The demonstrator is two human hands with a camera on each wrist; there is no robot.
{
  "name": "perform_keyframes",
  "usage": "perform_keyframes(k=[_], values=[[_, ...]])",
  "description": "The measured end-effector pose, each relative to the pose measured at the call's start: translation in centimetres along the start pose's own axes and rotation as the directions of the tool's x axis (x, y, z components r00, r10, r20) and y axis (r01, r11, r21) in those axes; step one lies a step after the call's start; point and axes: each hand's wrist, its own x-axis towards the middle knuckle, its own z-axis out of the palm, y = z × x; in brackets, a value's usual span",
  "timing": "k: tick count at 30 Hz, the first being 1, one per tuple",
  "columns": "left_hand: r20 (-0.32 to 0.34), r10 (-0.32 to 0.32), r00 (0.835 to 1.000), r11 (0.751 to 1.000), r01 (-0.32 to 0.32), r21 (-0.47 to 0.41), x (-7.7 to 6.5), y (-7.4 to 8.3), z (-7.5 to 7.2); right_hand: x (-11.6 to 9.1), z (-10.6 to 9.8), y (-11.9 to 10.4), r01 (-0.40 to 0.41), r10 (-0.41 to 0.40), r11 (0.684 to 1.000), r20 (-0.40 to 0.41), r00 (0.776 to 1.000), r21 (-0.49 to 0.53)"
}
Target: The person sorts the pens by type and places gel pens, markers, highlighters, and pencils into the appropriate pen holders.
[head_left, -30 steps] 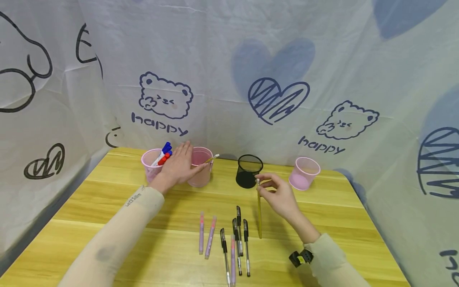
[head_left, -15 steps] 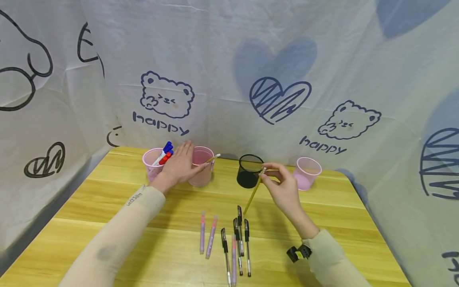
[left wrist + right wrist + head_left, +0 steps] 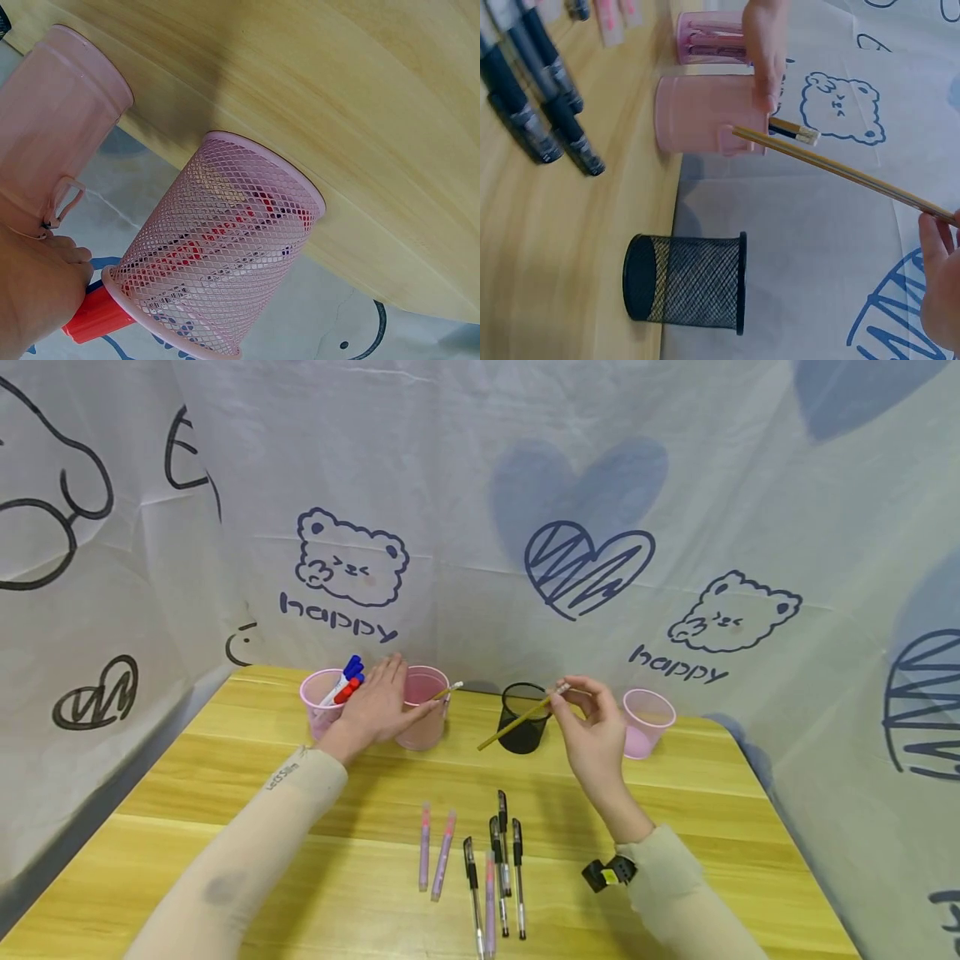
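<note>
From right hand toward pink bucket, oblique pencil, eraser end uppermost.

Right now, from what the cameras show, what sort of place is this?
Probably an improvised indoor tabletop workspace: a wood-grained table with loose pens and upright cups, and a printed cloth hanging behind.

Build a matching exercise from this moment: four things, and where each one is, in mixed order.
Things
1. raised pencil
2. black mesh cup
3. red- and blue-capped markers
4. black-capped pens

Places (head view)
A. lying on the table
B. in the leftmost cup
C. pinched by the right hand
D. between the solid pink cup and the rightmost cup

Pairs: 1-C; 2-D; 3-B; 4-A
</note>
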Motion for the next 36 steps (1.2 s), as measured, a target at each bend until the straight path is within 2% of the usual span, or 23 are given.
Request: perform_keyframes(k=[6, 12, 20, 36], values=[[0.000, 0.002, 1.000, 1.000, -0.002, 0.000, 0.1, 0.0, 0.1, 0.7, 0.6, 0.3, 0.038, -0.033, 0.997, -0.074, 0.997, 0.060], [-0.015, 0.007, 1.000, 1.000, -0.007, 0.003, 0.2, -0.3, 0.3, 1.4, 1.1, 0.8, 0.038, -0.025, 0.996, -0.166, 0.986, 0.076], [-0.019, 0.002, 1.000, 1.000, -0.002, -0.006, 0.1, -0.2, 0.3, 2.6, 1.9, 1.5, 0.061, -0.033, 0.991, -0.225, 0.974, 0.120], [-0.008, -0.006, 1.000, 1.000, 0.006, -0.001, 0.1, -0.1, 0.1, 4.3, 4.9, 2.6, 0.051, -0.020, 0.988, -0.214, 0.977, 0.143]])
